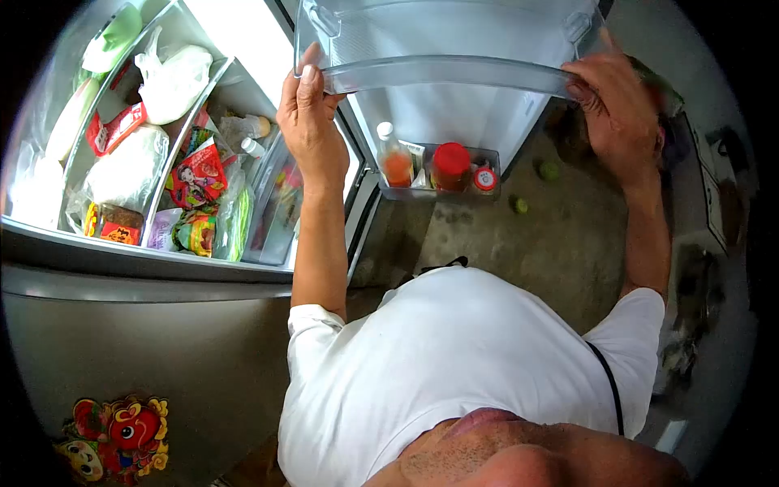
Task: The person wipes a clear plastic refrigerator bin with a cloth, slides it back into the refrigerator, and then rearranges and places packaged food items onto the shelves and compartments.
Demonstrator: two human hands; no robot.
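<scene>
The left hand (312, 134) at eleven o'clock and the right hand (618, 118) at two are gripping a clear bin (446, 71) by its ends. A red-lidded jar (451, 167) is standing at one.

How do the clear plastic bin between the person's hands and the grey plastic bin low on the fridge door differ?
The clear plastic bin is held near its ends by the left hand and right hand; neither hand touches the grey plastic bin. The clear bin appears much wider in view than the grey bin. The grey bin holds a white-capped bottle and red-lidded jar; no contents show in the clear bin. Both are plastic.
</scene>
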